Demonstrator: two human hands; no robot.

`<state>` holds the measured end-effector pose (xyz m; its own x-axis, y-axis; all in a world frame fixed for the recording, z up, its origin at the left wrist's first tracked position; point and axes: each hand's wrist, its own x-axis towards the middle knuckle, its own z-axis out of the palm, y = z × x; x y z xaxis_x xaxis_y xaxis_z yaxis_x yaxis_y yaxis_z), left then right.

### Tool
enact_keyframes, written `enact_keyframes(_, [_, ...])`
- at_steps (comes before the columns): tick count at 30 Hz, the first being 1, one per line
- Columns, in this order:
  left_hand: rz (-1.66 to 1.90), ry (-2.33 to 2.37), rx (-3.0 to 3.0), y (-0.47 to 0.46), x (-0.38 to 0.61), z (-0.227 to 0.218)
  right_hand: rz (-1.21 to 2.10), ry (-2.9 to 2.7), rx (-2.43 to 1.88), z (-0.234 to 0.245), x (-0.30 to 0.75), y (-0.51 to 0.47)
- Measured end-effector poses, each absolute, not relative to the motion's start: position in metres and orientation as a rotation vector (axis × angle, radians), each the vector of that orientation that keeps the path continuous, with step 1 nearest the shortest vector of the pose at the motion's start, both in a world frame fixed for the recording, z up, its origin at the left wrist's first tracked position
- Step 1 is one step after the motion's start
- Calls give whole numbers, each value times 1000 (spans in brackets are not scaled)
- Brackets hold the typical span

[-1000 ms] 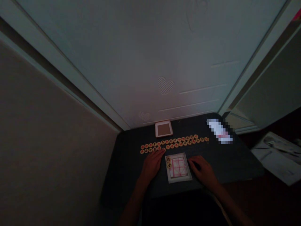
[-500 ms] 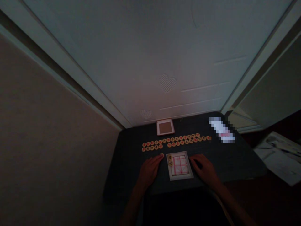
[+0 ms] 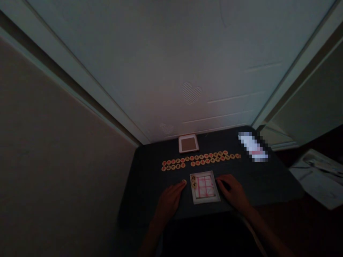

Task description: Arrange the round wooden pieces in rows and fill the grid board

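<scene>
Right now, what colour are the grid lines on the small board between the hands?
Red, on a pale board, seen in the head view.

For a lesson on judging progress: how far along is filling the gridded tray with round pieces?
Done: two pieces sit in the left column of the gridded tray. In hand: the left hand holds one round piece beside the tray; the right hand rests at its right edge. Left: two long rows of pieces on the table; most cells bare.
</scene>
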<state>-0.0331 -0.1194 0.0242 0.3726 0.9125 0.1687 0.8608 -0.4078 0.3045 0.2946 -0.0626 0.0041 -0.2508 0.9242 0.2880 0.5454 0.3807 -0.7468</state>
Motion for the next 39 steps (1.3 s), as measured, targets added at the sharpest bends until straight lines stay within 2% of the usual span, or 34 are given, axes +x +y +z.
enact_keyframes(8, [531,1565,2446,-128,-34,23,664,-1931,-1292,7,294,-63])
enact_keyframes(15, [796,1739,2125,-124,-28,17,652,-1925,-1281,8,294,-63])
enact_keyframes(25, [659,1781,2064,-107,-20,25,652,-1934,-1290,9,294,-62])
enact_keyframes(31, [696,1757,2030,-106,-19,27,632,-1942,-1269,5,294,-62])
enact_keyframes(39, [870,1747,1517,-102,-9,41,682,-1933,-1264,5,295,-62])
